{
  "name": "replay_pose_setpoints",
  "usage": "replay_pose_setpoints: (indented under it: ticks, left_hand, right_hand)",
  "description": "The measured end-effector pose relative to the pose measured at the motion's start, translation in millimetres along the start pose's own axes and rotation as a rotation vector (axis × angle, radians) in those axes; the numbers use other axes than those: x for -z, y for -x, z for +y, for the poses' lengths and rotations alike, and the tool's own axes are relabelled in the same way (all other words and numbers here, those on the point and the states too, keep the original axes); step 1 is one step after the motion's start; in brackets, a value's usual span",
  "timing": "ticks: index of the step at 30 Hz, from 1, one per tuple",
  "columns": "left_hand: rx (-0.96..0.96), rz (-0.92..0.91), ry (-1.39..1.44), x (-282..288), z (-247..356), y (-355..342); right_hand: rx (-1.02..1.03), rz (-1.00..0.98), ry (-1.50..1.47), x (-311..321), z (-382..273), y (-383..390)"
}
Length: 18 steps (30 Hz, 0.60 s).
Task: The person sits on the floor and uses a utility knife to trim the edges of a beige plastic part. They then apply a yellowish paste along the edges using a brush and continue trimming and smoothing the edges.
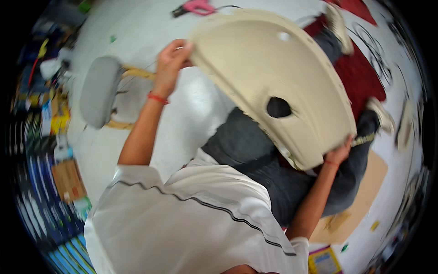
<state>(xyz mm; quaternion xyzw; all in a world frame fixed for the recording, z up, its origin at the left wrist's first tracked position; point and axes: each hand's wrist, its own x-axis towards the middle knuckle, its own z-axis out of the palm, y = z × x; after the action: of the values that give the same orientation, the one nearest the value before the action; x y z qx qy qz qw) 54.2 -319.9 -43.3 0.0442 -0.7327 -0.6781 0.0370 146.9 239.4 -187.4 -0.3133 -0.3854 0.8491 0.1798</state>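
Observation:
A large beige moulded panel (255, 59), curved like a piece of trim, is raised in front of me and tilted. One dark round hole pierces it, and a small pale spot shows near its far edge. My left hand (172, 61) pinches the panel's left corner. At the near right end, my right hand (340, 150) grips the rim, its fingers partly hidden. My legs in dark trousers (246, 141) are partly covered by the panel.
A padded grey stool (100, 91) with wooden legs stands at the left. Beyond the panel lies a pink corded tool (200, 7). A dark red mat (362, 80), loose cables (374, 50) and a cardboard sheet (365, 196) lie to the right. Packed goods (41, 182) line the left side.

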Motion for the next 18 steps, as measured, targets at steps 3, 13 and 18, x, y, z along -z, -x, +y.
replay_pose_setpoints:
  ticks: [3,13,18]
  left_hand:
    - [0.072,-0.23,0.138,3,-22,21]
    - [0.161,-0.352,0.725,28,-60,-2]
    - [0.083,-0.363,0.561,-15,-33,-20]
  right_hand:
    - [0.196,0.176,0.045,28,17,-39]
    - [0.254,0.025,0.76,-1,-57,-47]
    - [0.659,0.188,0.894,67,-181,-11]
